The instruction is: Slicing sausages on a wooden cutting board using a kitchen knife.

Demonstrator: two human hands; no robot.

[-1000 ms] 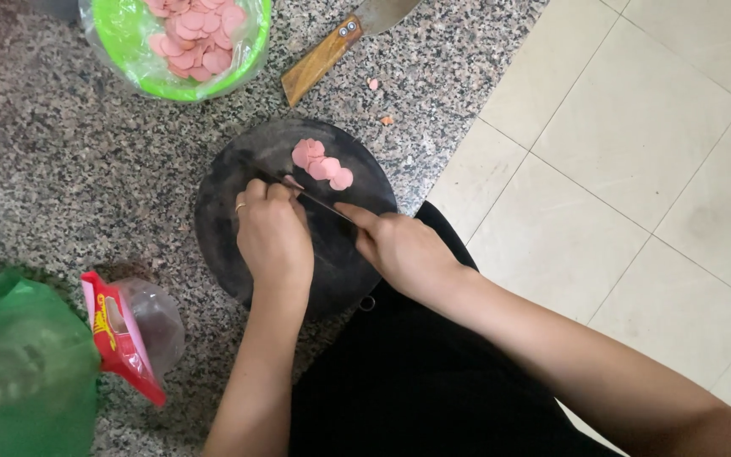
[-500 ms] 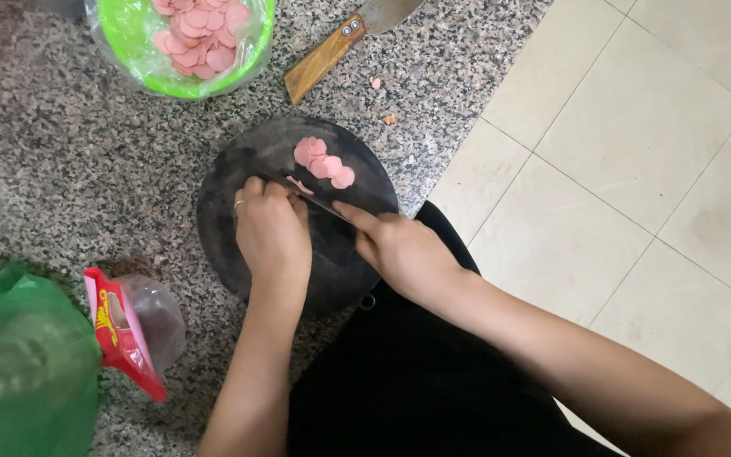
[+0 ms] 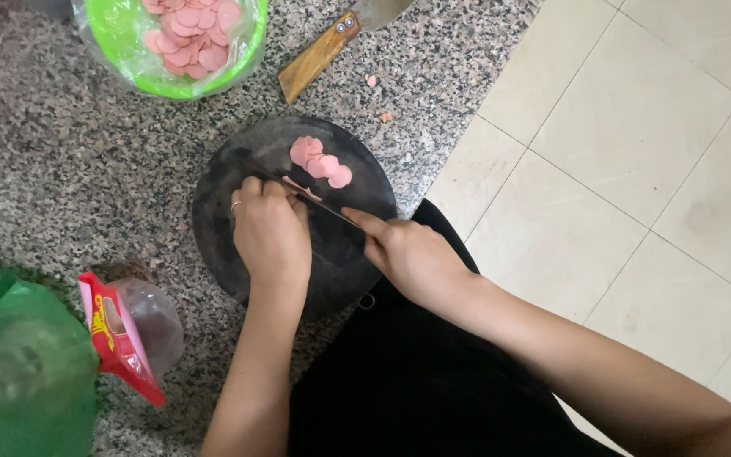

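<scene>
A round black cutting board (image 3: 239,161) lies on the speckled granite counter (image 3: 61,169). My left hand (image 3: 271,233) presses down on a pink sausage (image 3: 300,188) whose end just shows past my fingers. My right hand (image 3: 412,258) grips a thin knife (image 3: 327,208), forefinger along its back, the blade set against the sausage end. Several cut pink slices (image 3: 319,161) lie on the board's far side.
A green bowl (image 3: 129,51) lined with clear plastic holds several pink slices at the top left. A cleaver with a wooden handle (image 3: 319,55) lies beside it. A red and clear wrapper (image 3: 124,334) and a green bag (image 3: 19,372) sit at the lower left. Tiled floor (image 3: 619,152) lies to the right.
Both hands stay on the board; the knife has shifted slightly at the sausage end. The camera view has drifted a little.
</scene>
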